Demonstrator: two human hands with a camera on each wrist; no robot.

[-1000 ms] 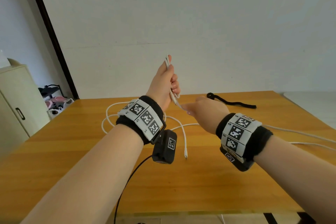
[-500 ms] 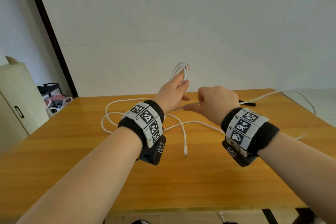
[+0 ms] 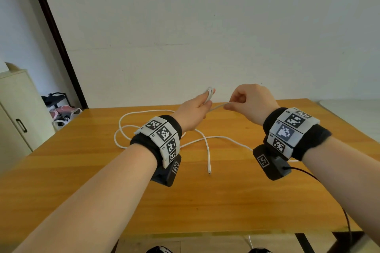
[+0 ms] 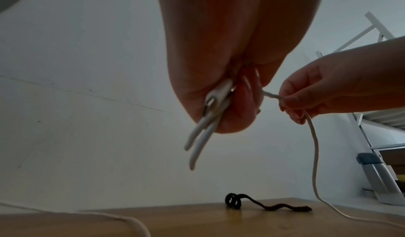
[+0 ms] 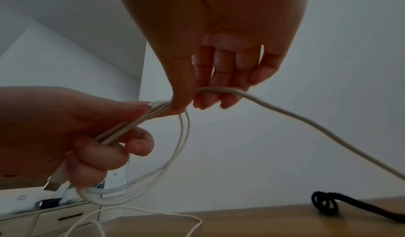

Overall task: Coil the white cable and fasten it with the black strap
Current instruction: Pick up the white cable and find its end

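Note:
My left hand (image 3: 197,107) is raised above the far side of the wooden table (image 3: 144,201) and grips a few small loops of the white cable (image 5: 175,161), with a plug end (image 4: 210,102) poking out of its fist. Just to its right, my right hand (image 3: 246,100) pinches the running strand of the cable (image 5: 285,112) between thumb and fingers. Loose cable (image 3: 207,150) trails over the tabletop, its free end near the middle. The black strap (image 4: 263,204) lies curled on the table's far edge; the hands hide it in the head view.
A cream cabinet (image 3: 14,109) stands at the left beside a rack with shoes (image 3: 61,111). A white wall closes the far side. A metal ladder frame (image 4: 372,154) stands to the right. A black wire (image 3: 329,191) runs from my right wrist camera.
Both hands dropped lower and drew apart a little. The right hand pulled more cable across, so the big arc at the right has gone. The left hand still keeps the loops.

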